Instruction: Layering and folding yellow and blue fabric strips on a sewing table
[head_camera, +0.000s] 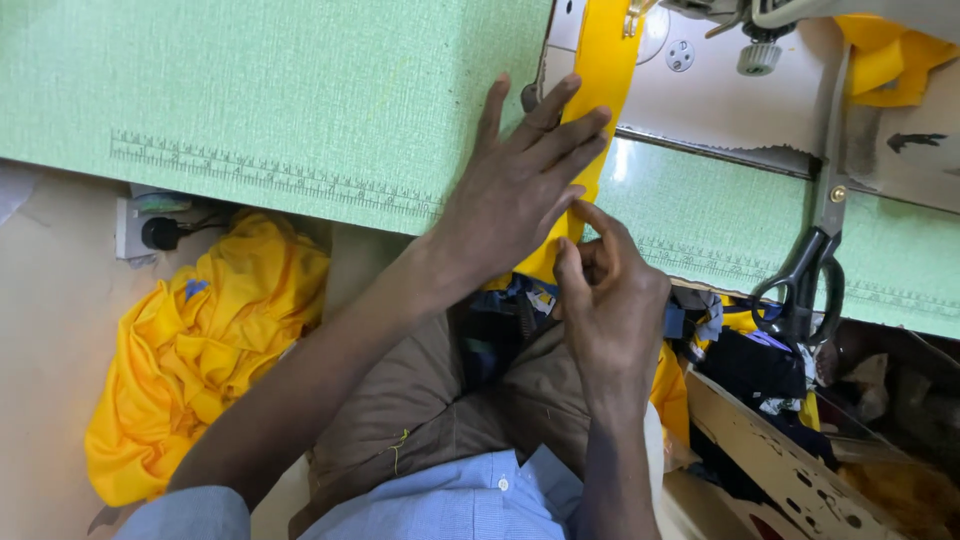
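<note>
Pressing flat with spread fingers, left hand (520, 190) on yellow fabric strip (603, 60), right hand (610, 295) apparently pinching its lower end, green bench (250, 90), black scissors (815, 250) nearby.

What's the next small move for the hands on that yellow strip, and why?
Probably ease the yellow strip forward toward the sewing machine's needle area. The left hand lies flat on it on the green table, the right hand pinches its near edge, and its far end already sits under the machine head.
</note>
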